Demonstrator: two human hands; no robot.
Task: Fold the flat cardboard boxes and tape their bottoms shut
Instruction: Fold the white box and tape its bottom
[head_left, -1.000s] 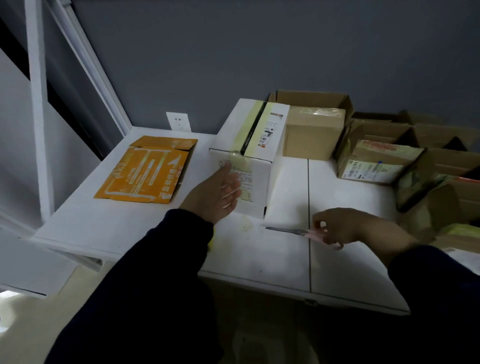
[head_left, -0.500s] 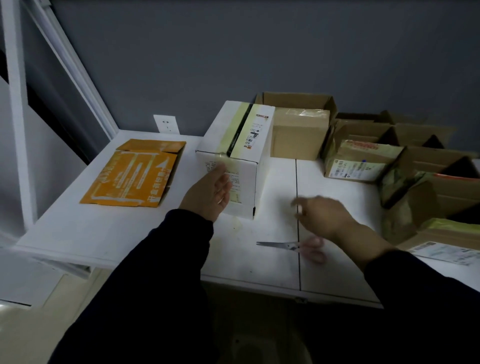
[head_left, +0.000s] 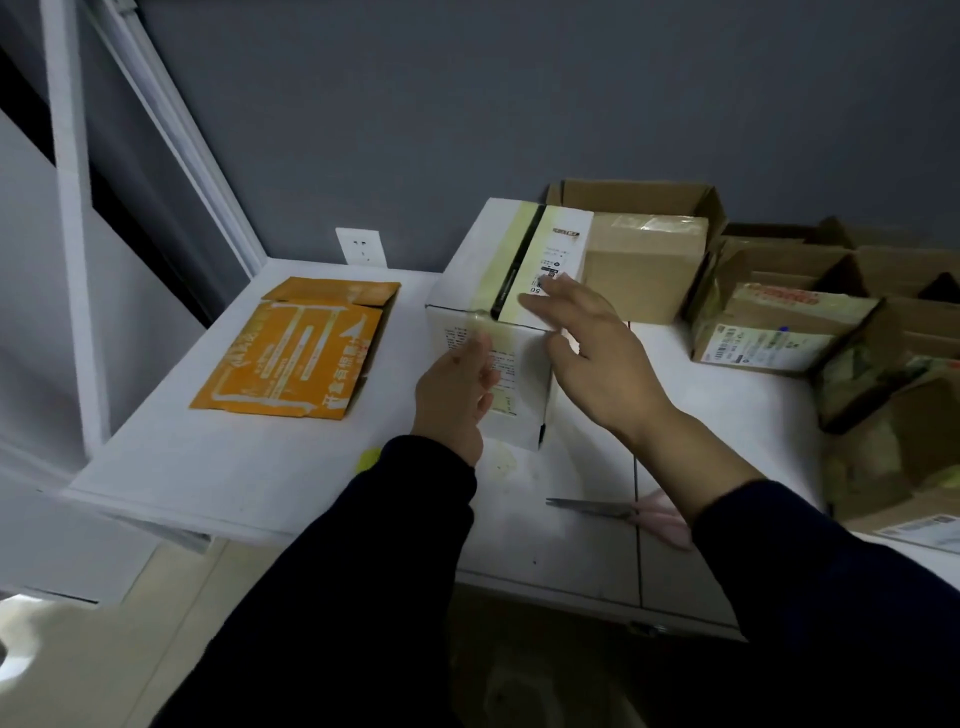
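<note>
Now that the scissors (head_left: 621, 512) lie released near the front edge of the table (head_left: 218, 462), the right hand (head_left: 592, 348) has swung up to the taped white box (head_left: 483, 270) standing mid-table. Its grip is slack, with fingers spread over the box's near top corner and holding nothing. The left hand (head_left: 454, 387) stays flat-fingered against the front face. I'd guess this box gets moved aside next. The flat orange box (head_left: 296, 353) waits unfolded at the left.
</note>
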